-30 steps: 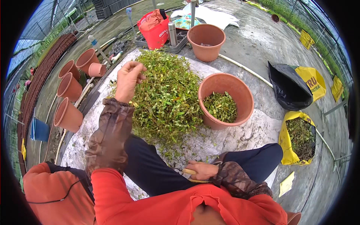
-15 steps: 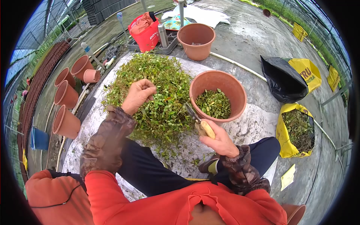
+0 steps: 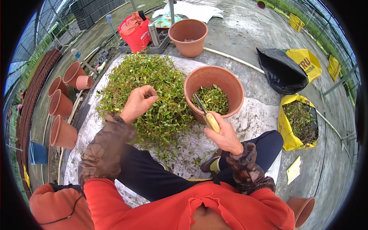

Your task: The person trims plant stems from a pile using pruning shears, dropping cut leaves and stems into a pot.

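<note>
My left hand (image 3: 138,102) is over a wide heap of leafy green cuttings (image 3: 153,76), thumb and fingertips pinched together. Whatever may be between those fingertips is too small to make out. In my right hand (image 3: 226,137) is a pair of pruning shears (image 3: 212,122) with pale yellow handles. Their dark blades point up and left, across the near-left rim of a terracotta-coloured pot (image 3: 236,86). Loose cut leafy pieces (image 3: 215,99) fill the bottom of this pot. The heap lies on a whitish, dirt-flecked sheet (image 3: 257,115).
Another brown pot (image 3: 188,42), a red bucket (image 3: 134,36) and a metal flask (image 3: 153,35) stand at the back. Several pots (image 3: 63,132) line the left side, near a blue bucket (image 3: 38,152). On the right are a black bag (image 3: 281,73) and a yellow bag (image 3: 285,130) of plant scraps.
The shears have moved from the gap beside the heap to over the pot's rim, blades now nearly together. My left hand stays pinched above the heap. The whole view has shifted slightly.
</note>
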Action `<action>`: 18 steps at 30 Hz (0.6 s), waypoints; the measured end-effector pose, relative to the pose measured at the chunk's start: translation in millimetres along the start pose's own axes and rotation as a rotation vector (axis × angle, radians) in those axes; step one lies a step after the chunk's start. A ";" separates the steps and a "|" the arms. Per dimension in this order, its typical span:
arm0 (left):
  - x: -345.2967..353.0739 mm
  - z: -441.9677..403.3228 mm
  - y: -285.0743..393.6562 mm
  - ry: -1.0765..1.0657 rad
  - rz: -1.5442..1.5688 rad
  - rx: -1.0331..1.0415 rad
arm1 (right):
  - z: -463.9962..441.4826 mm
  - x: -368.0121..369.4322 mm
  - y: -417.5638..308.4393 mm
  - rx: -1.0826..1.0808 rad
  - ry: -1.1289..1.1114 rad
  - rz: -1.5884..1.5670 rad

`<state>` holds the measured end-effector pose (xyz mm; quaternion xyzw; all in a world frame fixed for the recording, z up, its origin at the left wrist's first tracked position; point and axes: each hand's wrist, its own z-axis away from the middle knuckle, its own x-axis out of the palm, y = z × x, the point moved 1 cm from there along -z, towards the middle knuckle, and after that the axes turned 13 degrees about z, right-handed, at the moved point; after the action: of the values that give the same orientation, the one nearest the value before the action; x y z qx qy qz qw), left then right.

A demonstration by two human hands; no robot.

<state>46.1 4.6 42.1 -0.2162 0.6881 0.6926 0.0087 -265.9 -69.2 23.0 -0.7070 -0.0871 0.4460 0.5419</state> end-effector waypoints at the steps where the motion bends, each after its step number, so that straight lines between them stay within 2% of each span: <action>1: 4.1 1.3 5.8 -0.001 -0.046 0.007 | 1.1 -0.7 1.4 -0.006 0.015 0.009; 6: 22.5 1.3 21.3 -0.055 -0.212 0.109 | 3.4 -2.7 6.4 -0.023 0.086 0.064; 18: 58.2 -11.6 40.4 -0.076 -0.317 0.247 | 12.1 -16.5 9.2 0.027 0.149 0.064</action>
<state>-15.8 -25.2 62.9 -0.2931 0.7244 0.6003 0.1701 -287.7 -74.5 23.9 -0.7333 -0.0176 0.4103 0.5419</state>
